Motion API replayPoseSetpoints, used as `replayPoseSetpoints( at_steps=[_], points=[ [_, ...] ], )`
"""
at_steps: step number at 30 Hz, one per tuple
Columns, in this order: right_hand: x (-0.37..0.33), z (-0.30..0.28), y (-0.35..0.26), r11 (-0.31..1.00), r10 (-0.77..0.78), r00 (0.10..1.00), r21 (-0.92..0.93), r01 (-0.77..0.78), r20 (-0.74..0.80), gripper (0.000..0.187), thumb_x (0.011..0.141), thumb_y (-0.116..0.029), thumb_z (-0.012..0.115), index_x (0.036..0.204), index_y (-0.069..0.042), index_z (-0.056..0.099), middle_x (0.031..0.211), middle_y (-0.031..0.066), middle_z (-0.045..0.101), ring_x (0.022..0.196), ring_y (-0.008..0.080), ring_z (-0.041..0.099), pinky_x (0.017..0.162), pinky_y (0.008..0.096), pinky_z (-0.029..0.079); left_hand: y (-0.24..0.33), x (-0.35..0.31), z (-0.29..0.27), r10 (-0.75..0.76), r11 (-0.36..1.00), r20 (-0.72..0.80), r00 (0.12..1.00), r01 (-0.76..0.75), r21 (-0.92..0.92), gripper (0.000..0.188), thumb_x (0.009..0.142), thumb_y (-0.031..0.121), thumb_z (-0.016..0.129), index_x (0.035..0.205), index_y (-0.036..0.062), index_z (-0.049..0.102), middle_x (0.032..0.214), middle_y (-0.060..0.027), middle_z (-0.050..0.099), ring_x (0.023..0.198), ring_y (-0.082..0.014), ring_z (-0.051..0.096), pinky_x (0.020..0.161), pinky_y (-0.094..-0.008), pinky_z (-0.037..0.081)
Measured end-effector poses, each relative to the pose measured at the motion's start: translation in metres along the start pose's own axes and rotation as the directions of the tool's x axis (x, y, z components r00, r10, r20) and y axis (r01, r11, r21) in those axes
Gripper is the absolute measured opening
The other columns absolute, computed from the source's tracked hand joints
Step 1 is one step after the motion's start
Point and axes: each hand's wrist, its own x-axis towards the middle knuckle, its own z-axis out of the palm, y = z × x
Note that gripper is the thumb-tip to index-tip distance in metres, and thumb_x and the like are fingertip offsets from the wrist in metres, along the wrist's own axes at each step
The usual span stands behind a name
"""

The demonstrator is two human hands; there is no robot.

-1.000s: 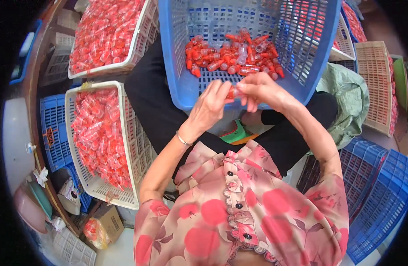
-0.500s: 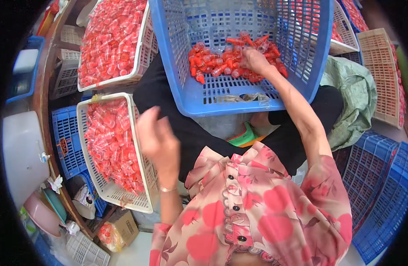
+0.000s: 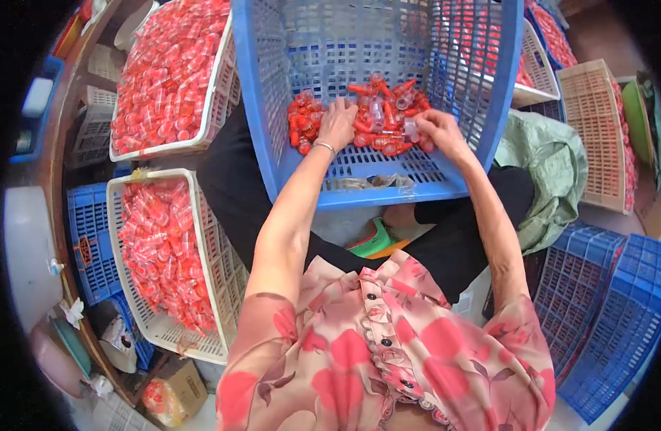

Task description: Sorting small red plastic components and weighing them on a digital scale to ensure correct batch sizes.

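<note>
A blue plastic basket (image 3: 388, 195), tilted toward me across my lap, holds a heap of small red pieces with pointed tips (image 3: 388, 115), some with clear plastic parts. At the heap's left side, my left hand (image 3: 336, 128) reaches down with bent fingers against the red pieces; its fingertips are partly hidden. On the heap's right side, my right hand (image 3: 441, 135) pinches a clear plastic cup-shaped piece (image 3: 411, 130), with red pieces just below it. A crumpled clear plastic scrap (image 3: 381, 182) lies near the basket's front rim.
Left of me stand two white baskets, a far one (image 3: 219, 93) and a near one (image 3: 209, 266), full of red-and-clear pieces. A green woven sack (image 3: 542, 151) lies to the right. Beyond it are a cream basket (image 3: 593, 129) and stacked blue crates (image 3: 611, 316).
My left hand has moved from beside the near white basket into the blue basket. My right hand has shifted slightly right and now pinches a clear piece. The view has shifted a little.
</note>
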Motion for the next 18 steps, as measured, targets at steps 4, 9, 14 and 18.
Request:
replayPoseSetpoints(
  at_steps=[4, 9, 14, 18],
  points=[
    [0.002, -0.001, -0.017, 0.97, -0.242, 0.954, -0.024, 0.242, -0.174, 0.019, 0.095, -0.013, 0.056, 0.107, 0.001, 0.062, 0.082, 0.0021, 0.064, 0.069, 0.0062, 0.056, 0.062, 0.0225, 0.047, 0.023, 0.0, -0.031, -0.134, 0.899, 0.006, 0.991, 0.125, -0.419, 0.033, 0.08, 0.017, 0.072, 0.105, 0.0028, 0.055, 0.102, -0.018, 0.061, 0.101, -0.0322, 0.06, 0.082, -0.0411, 0.052],
    [-0.001, -0.004, -0.036, 0.876, -0.482, 0.848, -0.109, 0.469, -0.222, 0.02, 0.092, -0.012, 0.06, 0.107, 0.002, 0.062, 0.085, 0.0062, 0.064, 0.074, 0.0111, 0.061, 0.064, 0.0266, 0.049, 0.066, -0.01, -0.082, -0.12, 0.195, 0.368, 0.922, 0.385, -0.902, 0.027, 0.092, 0.027, 0.064, 0.102, 0.0034, 0.055, 0.084, -0.0093, 0.063, 0.078, -0.0196, 0.064, 0.072, -0.0318, 0.052],
    [-0.02, 0.006, -0.069, 0.799, -0.562, 0.815, -0.159, 0.579, 0.143, 0.019, 0.092, -0.009, 0.06, 0.108, 0.002, 0.061, 0.096, 0.0066, 0.063, 0.087, 0.0122, 0.061, 0.074, 0.0279, 0.05, 0.07, -0.031, -0.086, 0.0, 0.228, 0.411, 0.912, 0.4, -0.887, 0.032, 0.101, 0.033, 0.049, 0.114, 0.0044, 0.053, 0.093, -0.0047, 0.061, 0.081, -0.0127, 0.063, 0.069, -0.0269, 0.051],
    [-0.044, 0.02, -0.096, 0.62, -0.684, 0.644, -0.192, 0.761, 0.343, 0.02, 0.091, -0.008, 0.06, 0.109, 0.002, 0.06, 0.097, 0.0054, 0.064, 0.089, 0.0131, 0.061, 0.076, 0.0286, 0.05, 0.079, -0.069, -0.116, 0.126, -0.083, 0.384, 0.915, 0.395, -0.915, 0.032, 0.103, 0.033, 0.043, 0.115, 0.0045, 0.051, 0.094, -0.0034, 0.06, 0.083, -0.0116, 0.062, 0.064, -0.0259, 0.05]
  ],
)
